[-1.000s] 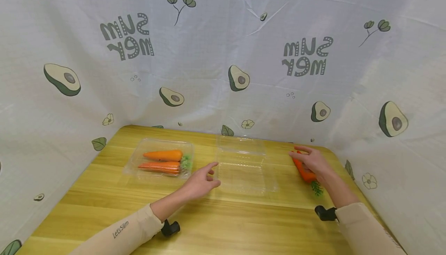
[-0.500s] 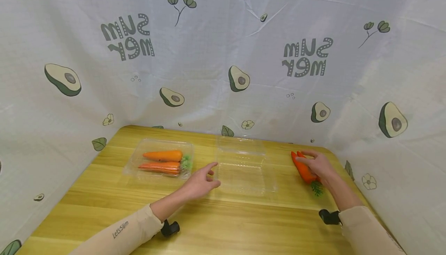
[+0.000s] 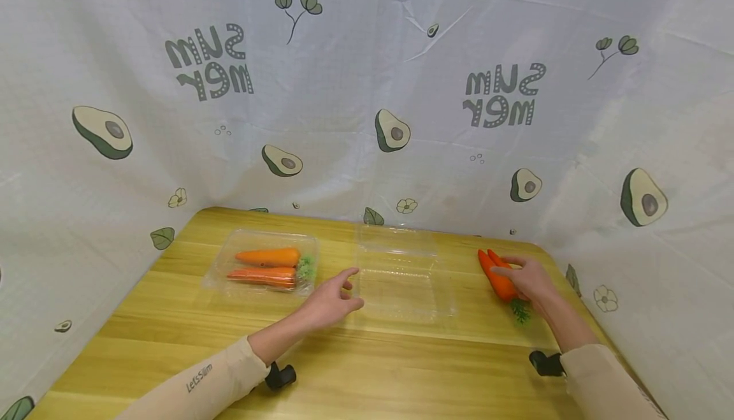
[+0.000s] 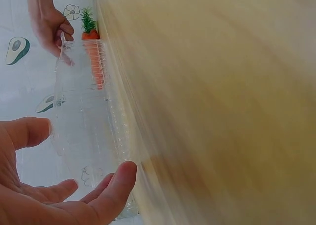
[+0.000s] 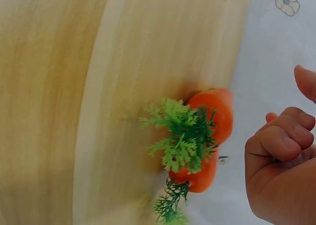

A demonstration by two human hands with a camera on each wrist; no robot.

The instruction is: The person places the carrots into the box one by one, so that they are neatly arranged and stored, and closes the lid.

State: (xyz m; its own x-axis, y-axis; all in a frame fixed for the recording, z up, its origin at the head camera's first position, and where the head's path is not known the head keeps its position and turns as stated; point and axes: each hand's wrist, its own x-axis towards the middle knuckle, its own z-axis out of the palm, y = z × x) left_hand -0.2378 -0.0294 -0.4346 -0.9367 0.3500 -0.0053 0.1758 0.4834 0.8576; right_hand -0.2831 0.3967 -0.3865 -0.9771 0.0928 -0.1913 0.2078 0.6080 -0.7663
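Two rightmost carrots [image 3: 497, 283], tips diagonally away

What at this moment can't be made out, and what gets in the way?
Head view: part of the loose carrots, covered by the right hand.
Right wrist view: the carrots' tips, hidden behind their bodies and green leaves.
Left wrist view: the rest of the left hand, cut off by the left and bottom edges.
Head view: the lettering on the right sleeve, too small to read.
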